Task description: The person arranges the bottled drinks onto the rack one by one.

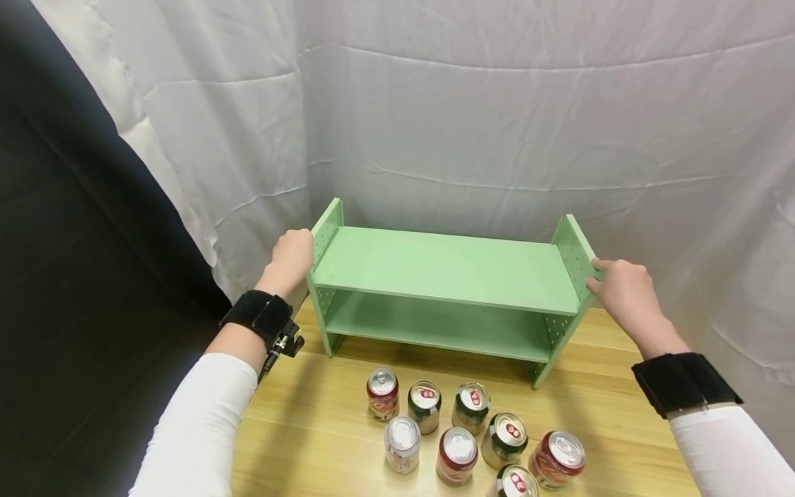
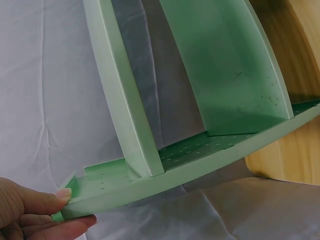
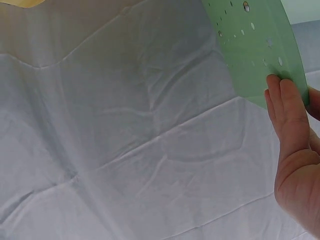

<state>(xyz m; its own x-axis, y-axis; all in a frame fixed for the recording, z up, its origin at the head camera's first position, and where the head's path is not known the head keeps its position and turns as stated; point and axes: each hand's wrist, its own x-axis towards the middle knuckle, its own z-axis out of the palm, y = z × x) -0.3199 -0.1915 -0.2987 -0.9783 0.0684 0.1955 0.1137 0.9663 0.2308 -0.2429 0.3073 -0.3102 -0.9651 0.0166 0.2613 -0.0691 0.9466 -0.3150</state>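
Note:
A light green two-tier shelf point(image 1: 447, 266) stands at the back of a wooden table point(image 1: 310, 414), both tiers bare. My left hand point(image 1: 297, 252) grips the top of its left side panel. In the left wrist view the thumb and fingers of the left hand point(image 2: 70, 207) pinch the edge of the shelf point(image 2: 225, 75). My right hand point(image 1: 599, 273) holds the top of the right side panel. In the right wrist view the right hand point(image 3: 295, 90) lays its fingers point(image 3: 287, 97) flat on the perforated outer face of the shelf point(image 3: 255, 45), with the thumb past the panel's edge.
Several drink cans point(image 1: 459, 431), red and green, stand upright in a cluster on the table in front of the shelf. A white cloth backdrop point(image 1: 497, 103) hangs close behind and to the right. A dark curtain point(image 1: 62, 276) fills the left side.

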